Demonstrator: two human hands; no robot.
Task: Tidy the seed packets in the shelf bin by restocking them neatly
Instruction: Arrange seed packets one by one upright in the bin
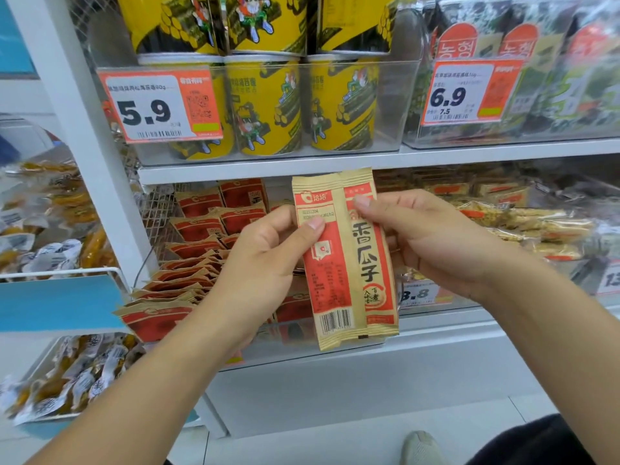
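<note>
1. Two seed packets are held upright in front of the shelf, overlapping side by side. The left packet (327, 263) shows its back, with a barcode near the bottom; the right packet (370, 253) shows its red-and-tan front with large black characters.
2. The left hand (265, 260) grasps the left packet, thumb pressed on its face and the other fingers curled behind it.
3. The right hand (432, 236) pinches the right packet near its top, the thumb (364, 201) on the front and the other fingers behind.
4. Behind and to the left of the hands, the shelf bin (157, 209), with a wire mesh wall, holds a row of matching seed packets (188, 273) leaning one behind another, with a few more standing at the back.
5. On the shelf above, a clear bin holds yellow snack tubs (265, 105) stacked in two layers, with a price tag reading 5.9 (157, 105) on its front.
6. Right of that, green-and-black seaweed packs (553, 62) stand behind a price tag reading 6.9 (469, 92).
7. Right of the hands, on the lower shelf, lie clear-wrapped snack bars (523, 223).
8. At far left, wire baskets hold yellow wrapped snacks (57, 384).
9. A shoe (421, 448) shows on the floor at the bottom edge.
</note>
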